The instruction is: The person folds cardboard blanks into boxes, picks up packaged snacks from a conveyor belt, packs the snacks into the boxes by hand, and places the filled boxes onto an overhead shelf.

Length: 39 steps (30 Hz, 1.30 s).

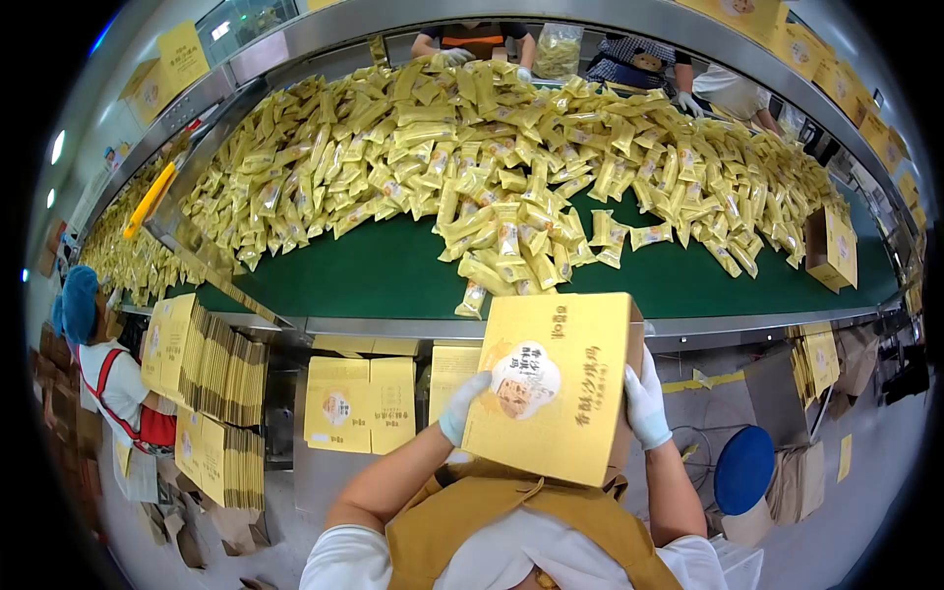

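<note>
A yellow printed cardboard box (551,374) is held up in front of my chest, over the near edge of the belt. My left hand (465,405), in a white glove, grips its left side. On the right side, my gloved right hand (645,401) presses against the box wall. Whether anything is inside the box cannot be seen. Just beyond it, a big heap of yellow wrapped snack packets (413,147) covers much of the green conveyor belt (364,280). A few packets lie right behind the box's top edge.
Another carton (831,248) stands at the belt's right end. Stacks of flattened cartons (202,354) sit at the left, near a person in a blue cap (79,305). Under the belt lie more flat cartons (361,403). A blue stool (744,470) is at right. Gloved co-workers stand across the belt.
</note>
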Available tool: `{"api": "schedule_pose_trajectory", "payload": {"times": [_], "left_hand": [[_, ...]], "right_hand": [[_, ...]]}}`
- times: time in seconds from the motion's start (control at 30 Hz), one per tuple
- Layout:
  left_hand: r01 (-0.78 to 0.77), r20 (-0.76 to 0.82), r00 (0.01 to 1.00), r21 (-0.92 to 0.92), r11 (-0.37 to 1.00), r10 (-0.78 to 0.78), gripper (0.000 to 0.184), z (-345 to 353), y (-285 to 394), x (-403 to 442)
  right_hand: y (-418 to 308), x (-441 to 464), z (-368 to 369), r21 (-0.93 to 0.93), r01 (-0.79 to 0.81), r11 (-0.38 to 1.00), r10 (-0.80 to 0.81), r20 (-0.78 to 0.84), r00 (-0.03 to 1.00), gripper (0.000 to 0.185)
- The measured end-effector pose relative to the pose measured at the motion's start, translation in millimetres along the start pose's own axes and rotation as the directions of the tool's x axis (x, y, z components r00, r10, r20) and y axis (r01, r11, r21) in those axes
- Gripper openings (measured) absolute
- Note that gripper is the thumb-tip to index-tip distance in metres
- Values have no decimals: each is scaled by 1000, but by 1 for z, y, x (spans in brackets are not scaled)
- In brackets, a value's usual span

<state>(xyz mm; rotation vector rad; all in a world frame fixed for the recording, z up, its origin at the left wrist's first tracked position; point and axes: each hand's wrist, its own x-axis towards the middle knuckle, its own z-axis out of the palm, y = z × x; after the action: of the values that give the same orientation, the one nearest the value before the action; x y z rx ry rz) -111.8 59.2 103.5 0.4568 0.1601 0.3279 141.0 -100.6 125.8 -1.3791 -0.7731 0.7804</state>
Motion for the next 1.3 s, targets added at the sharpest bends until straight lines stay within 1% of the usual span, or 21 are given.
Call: {"api": "schedule_pose_trajectory", "payload": {"times": [0.03,0.1,0.17,0.2,0.27,0.3,0.37,0.47,0.57,0.6,0.73,0.77,0.83,0.87,0.93,0.97,1.07,1.1,1.17,1.2,1.3], "left_hand": [[70,26,997,-199,977,-66,84,-19,-14,-3],[73,-125,988,-121,990,-88,70,-34,-30,-10],[82,-403,912,-7,997,-78,66,-39,-46,-9],[161,-469,883,373,914,36,62,-61,-53,-9],[331,-438,848,878,347,298,55,-113,-59,-11],[477,-489,848,872,105,205,54,-112,-46,-10],[596,-628,775,690,-412,69,50,-93,-12,-3],[621,-538,749,773,-129,386,44,-38,7,-11],[225,-26,867,912,-344,498,39,-19,19,-20],[253,-171,794,965,-62,584,32,18,23,-17],[383,-378,899,923,19,221,41,3,62,-31],[378,-417,881,904,199,225,44,-3,65,-34],[326,-495,844,780,535,208,49,-16,57,-47],[343,-535,772,805,484,343,51,-28,41,-49],[393,-551,589,835,386,592,55,-59,-5,-38],[391,-530,597,848,359,602,57,-65,-18,-29],[318,-155,638,945,-74,754,54,-93,-38,4],[322,-39,627,923,-213,778,55,-85,-14,16],[229,183,614,889,-396,768,56,-66,44,42],[151,331,628,836,-527,705,53,-61,70,56],[67,285,830,803,-592,480,71,-37,114,110]], "right_hand": [[-10,-3,3,-205,43,978,-45,-5,999,64],[-34,-3,8,-491,202,847,-186,82,979,71],[-63,-4,25,-747,-18,665,65,34,997,77],[-65,-2,36,-812,70,580,-10,79,997,82],[-73,9,67,-878,4,479,102,60,993,86],[-67,15,82,-923,-30,383,179,42,983,87],[-51,15,104,-918,68,391,119,123,985,89],[-52,10,118,-932,119,344,112,166,980,89],[-53,8,110,-914,101,393,121,160,980,87],[-51,7,103,-905,98,413,122,161,979,85],[-33,9,69,-684,133,717,-13,178,984,78],[-29,9,60,-632,42,774,63,143,988,74],[9,10,44,-342,138,930,-116,84,990,68],[14,8,43,-67,-14,998,20,83,996,65],[72,-1,43,-412,-12,911,30,38,999,61],[95,-4,51,-498,21,867,11,62,998,58],[108,16,68,-654,105,749,-91,55,994,49],[81,40,65,-728,181,662,-231,32,973,45],[48,88,55,-810,286,511,-484,3,875,51],[32,114,54,-826,294,481,-496,20,868,54],[6,193,67,-860,287,422,-436,86,896,69]]}}
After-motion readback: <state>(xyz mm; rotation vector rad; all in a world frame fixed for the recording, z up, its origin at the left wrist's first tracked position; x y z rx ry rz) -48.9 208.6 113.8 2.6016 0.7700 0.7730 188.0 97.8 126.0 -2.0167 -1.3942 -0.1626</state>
